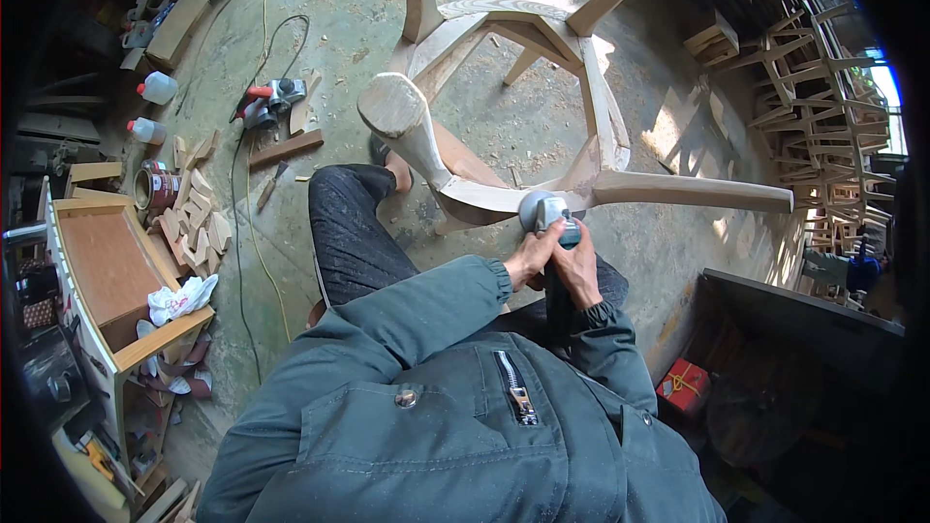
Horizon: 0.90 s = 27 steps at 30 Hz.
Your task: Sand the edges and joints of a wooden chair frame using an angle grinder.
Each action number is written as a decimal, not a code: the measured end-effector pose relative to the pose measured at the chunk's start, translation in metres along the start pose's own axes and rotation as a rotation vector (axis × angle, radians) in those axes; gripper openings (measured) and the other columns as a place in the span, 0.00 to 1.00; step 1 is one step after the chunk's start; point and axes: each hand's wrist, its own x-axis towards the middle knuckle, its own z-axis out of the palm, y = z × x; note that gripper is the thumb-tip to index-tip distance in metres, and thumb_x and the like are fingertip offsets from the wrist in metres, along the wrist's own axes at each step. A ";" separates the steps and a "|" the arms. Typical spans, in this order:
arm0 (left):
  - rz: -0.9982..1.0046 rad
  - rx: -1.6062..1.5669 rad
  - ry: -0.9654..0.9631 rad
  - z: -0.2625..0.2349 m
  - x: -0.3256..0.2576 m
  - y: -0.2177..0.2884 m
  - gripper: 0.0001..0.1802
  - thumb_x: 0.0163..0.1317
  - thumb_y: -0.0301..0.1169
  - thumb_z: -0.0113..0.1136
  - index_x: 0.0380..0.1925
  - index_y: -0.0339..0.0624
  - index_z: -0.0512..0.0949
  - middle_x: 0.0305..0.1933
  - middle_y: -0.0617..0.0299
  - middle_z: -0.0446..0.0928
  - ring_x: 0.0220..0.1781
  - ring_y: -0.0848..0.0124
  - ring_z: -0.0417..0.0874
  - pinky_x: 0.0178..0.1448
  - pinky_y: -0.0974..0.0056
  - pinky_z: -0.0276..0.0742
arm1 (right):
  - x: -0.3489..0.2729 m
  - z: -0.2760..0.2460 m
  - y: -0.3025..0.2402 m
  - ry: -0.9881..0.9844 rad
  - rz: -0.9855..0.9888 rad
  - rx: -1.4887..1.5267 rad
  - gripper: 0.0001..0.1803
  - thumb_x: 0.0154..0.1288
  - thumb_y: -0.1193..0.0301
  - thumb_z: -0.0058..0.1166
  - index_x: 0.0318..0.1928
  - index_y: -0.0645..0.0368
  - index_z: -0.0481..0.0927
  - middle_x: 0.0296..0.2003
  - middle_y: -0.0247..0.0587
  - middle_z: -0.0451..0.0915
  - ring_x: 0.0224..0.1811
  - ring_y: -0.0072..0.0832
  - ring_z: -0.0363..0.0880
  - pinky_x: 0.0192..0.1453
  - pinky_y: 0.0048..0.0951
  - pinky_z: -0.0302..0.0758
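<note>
Both of my hands are closed round an angle grinder [560, 230] with a green-grey body. My left hand [530, 256] grips it near the head, and my right hand [580, 271] wraps its body from the right. The grinder's round disc [531, 210] is at the curved near rail of a bare wooden chair frame [475, 198]; whether it touches the wood I cannot tell. One thick leg [693, 190] of the frame points right, and a blunt-ended part [392, 104] rises toward me at the left. My knees are just below the frame.
A corded power tool [281, 95] lies on the dusty concrete floor at left, near a chisel-like tool [271, 186] and wood offcuts [199, 223]. Plastic bottles [158, 88] stand farther left, beyond a wooden drawer-like box [111, 266]. Stacked chair frames [823, 126] line the right side.
</note>
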 end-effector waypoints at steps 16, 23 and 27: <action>0.167 -0.422 0.230 -0.060 -0.017 0.083 0.56 0.65 0.79 0.47 0.76 0.45 0.64 0.63 0.53 0.79 0.58 0.62 0.86 0.56 0.55 0.85 | 0.099 0.047 -0.121 -0.453 -0.306 -0.241 0.47 0.61 0.45 0.73 0.71 0.58 0.70 0.50 0.66 0.85 0.54 0.57 0.87 0.57 0.47 0.83; 0.340 -0.629 0.442 -0.073 -0.011 0.107 0.52 0.72 0.71 0.50 0.79 0.40 0.60 0.75 0.53 0.69 0.74 0.63 0.73 0.75 0.59 0.69 | 0.139 0.077 -0.143 -0.563 -0.422 -0.291 0.48 0.58 0.40 0.71 0.70 0.55 0.71 0.48 0.66 0.87 0.52 0.61 0.87 0.55 0.50 0.83; 0.445 -0.768 0.573 -0.092 0.014 0.101 0.52 0.73 0.69 0.52 0.80 0.37 0.58 0.78 0.53 0.66 0.77 0.63 0.69 0.78 0.59 0.65 | 0.147 0.093 -0.169 -0.601 -0.451 -0.325 0.48 0.58 0.39 0.70 0.70 0.56 0.72 0.47 0.66 0.87 0.51 0.61 0.88 0.55 0.50 0.83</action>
